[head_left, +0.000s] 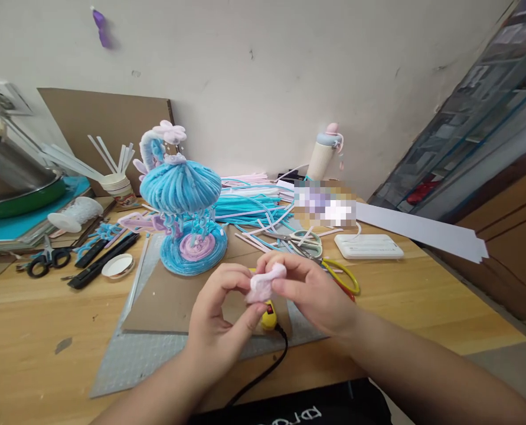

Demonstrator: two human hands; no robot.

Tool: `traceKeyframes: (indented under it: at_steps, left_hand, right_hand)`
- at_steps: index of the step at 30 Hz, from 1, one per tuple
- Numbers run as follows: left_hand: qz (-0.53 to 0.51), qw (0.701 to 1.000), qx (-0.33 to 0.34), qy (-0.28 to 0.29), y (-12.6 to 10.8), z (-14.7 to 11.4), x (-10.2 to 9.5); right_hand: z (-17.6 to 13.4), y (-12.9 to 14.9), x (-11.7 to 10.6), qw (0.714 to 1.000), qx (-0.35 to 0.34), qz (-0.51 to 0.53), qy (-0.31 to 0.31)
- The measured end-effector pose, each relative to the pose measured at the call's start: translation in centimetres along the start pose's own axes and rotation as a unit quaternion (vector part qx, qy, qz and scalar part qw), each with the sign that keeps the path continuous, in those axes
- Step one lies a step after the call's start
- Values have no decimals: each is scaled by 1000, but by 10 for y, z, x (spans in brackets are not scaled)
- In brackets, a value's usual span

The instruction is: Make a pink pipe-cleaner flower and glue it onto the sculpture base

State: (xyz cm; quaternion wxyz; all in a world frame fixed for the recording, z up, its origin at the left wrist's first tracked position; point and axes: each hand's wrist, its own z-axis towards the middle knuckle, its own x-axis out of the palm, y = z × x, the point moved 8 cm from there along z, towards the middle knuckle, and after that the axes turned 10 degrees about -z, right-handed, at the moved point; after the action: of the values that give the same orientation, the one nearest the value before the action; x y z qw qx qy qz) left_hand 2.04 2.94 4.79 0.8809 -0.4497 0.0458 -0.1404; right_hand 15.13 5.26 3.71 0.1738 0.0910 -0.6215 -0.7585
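Observation:
Between both hands is a small pale pink fuzzy piece [263, 284], bent into a compact shape like pipe cleaner. My left hand [222, 310] pinches its left and lower side with thumb and fingers. On the right, my right hand [318, 292] grips the other end between thumb and forefinger. Below them lies a yellow tool with a red switch [269, 319] and a black cord, partly hidden by the hands. Behind stands a blue and pink pipe-cleaner jellyfish lamp shape [180, 186] on a round coiled blue base [169, 260].
Under the hands lie a cardboard sheet [156, 313] and a grey cutting mat [112, 369]. Blue and pink pipe cleaners [249, 206], scissors [307, 239] and yellow-handled pliers [351, 277] lie behind. A white power bank [369, 247] is at right; black scissors [49, 258] at left.

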Motion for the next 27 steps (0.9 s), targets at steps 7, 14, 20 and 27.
traceKeyframes:
  at_steps: [7,14,20,27]
  left_hand:
    - [-90,987,-129,-21,20,5,0]
    - [-102,980,-168,-29,27,9,-3]
    - [-157,957,-236,-66,47,8,-7]
    - [-180,937,-286,-89,60,7,-7]
  right_hand:
    - [-3,-36,-3,979,121,158,36]
    - [-5,-41,0,978,131,154,59]
    - [-3,-45,-4,980,148,128,49]
    - [-1,-56,-8,972,182,146,16]
